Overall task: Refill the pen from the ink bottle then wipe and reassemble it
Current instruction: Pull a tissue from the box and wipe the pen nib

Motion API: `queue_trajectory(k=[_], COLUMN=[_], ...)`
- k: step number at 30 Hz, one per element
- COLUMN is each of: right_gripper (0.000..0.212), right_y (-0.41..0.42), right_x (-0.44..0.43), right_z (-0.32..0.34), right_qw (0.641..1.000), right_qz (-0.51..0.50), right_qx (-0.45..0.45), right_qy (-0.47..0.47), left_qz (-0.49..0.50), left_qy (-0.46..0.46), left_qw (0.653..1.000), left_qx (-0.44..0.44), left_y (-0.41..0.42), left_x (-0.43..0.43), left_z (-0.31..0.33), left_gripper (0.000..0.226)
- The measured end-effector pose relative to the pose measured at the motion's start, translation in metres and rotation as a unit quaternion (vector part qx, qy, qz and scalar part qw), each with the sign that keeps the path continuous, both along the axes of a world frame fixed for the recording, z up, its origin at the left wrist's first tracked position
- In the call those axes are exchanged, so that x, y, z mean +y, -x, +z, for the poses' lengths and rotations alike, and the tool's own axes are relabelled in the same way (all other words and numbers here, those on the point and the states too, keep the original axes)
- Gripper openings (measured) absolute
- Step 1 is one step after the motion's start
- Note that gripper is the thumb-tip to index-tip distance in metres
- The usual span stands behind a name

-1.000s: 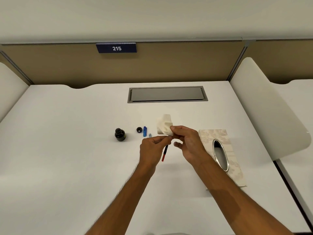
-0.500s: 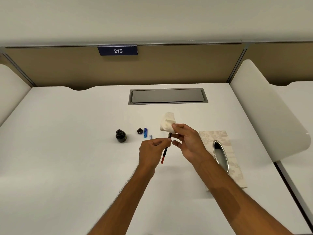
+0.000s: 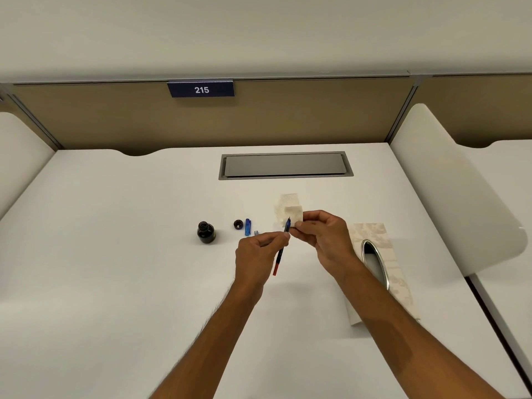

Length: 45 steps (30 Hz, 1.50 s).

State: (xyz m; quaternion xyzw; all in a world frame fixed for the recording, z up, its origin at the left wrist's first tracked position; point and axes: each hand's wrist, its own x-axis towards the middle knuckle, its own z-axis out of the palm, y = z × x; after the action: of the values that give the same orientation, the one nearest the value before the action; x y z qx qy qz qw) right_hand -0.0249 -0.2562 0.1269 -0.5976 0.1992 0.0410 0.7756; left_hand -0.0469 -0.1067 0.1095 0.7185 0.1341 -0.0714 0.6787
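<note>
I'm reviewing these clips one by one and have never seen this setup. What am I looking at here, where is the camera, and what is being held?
No machine here: a person's two bare hands, filmed by a wide-angle camera worn on the head, looking down at a white desk. The left hand pinches a thin pen, nib end up, red end down. The right hand holds a folded tissue by the nib, apparently for wiping. On the desk lie an open ink bottle, its cap, a blue pen part and a small silvery piece. To the right is a tissue box.
</note>
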Motion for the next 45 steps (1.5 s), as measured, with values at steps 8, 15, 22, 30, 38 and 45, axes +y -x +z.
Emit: queue_trajectory(k=[8,15,22,30,38,45], right_gripper=[0.007,0.012,0.013,0.01,0.012,0.02], right_y=[0.007,0.005,0.004,0.003,0.004,0.005], right_x=[0.001,-0.002,-0.001,0.004,0.007,0.007], right_z=[0.005,0.004,0.005,0.011,0.013,0.01], right_qw=[0.998,0.993,0.989,0.99,0.99,0.991], right_qz=[0.069,0.105,0.145,0.138,0.139,0.133], right_qx=[-0.017,-0.015,-0.006,0.003,-0.003,-0.003], right_qy=[-0.002,-0.059,-0.039,0.006,0.01,0.01], left_qz=[-0.002,-0.028,-0.039,-0.042,-0.051,-0.041], left_qy=[-0.012,-0.032,-0.059,-0.081,-0.072,-0.11], left_qw=[1.0,0.999,0.997,0.995,0.996,0.992], left_qx=[-0.002,-0.011,-0.032,-0.036,-0.029,-0.041], left_y=[-0.003,-0.004,-0.001,0.005,0.006,0.01], left_x=[0.004,0.011,0.012,0.01,0.011,0.011], left_z=[0.002,0.006,0.004,0.008,0.012,0.01], left_gripper=[0.012,0.008,0.015,0.013,0.02,0.011])
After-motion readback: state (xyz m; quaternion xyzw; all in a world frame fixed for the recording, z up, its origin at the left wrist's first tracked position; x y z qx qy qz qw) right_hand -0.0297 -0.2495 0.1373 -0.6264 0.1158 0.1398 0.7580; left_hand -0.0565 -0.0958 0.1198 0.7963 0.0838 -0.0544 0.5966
